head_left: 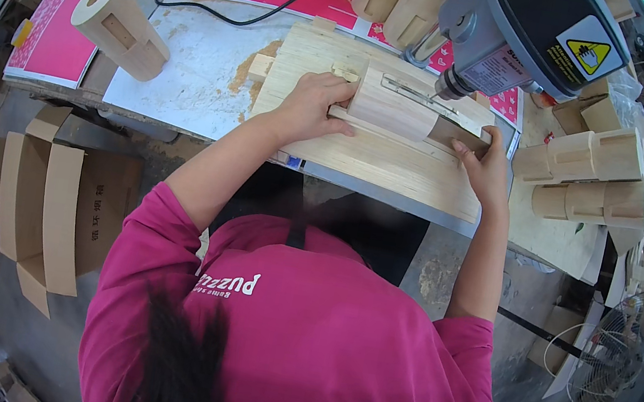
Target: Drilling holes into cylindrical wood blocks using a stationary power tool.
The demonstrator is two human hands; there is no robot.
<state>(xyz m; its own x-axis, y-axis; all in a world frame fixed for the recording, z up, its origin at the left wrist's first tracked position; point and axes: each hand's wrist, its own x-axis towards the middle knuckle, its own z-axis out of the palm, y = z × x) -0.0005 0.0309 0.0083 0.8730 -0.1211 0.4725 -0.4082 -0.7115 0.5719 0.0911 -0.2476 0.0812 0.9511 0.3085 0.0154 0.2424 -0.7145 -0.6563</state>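
One wood block [392, 104] lay under one drill [524, 39]. The left grip [313, 107] was closed on its left end, the right grip [487, 170] on its right. One tube [130, 40] was left of the drill; two more tubes [568, 160] were right of it.

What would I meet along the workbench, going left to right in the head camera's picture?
Lone wooden cylinder with a hole in its end → left-hand fingers → slotted wooden piece → right-hand fingers → pair of wooden cylinders.
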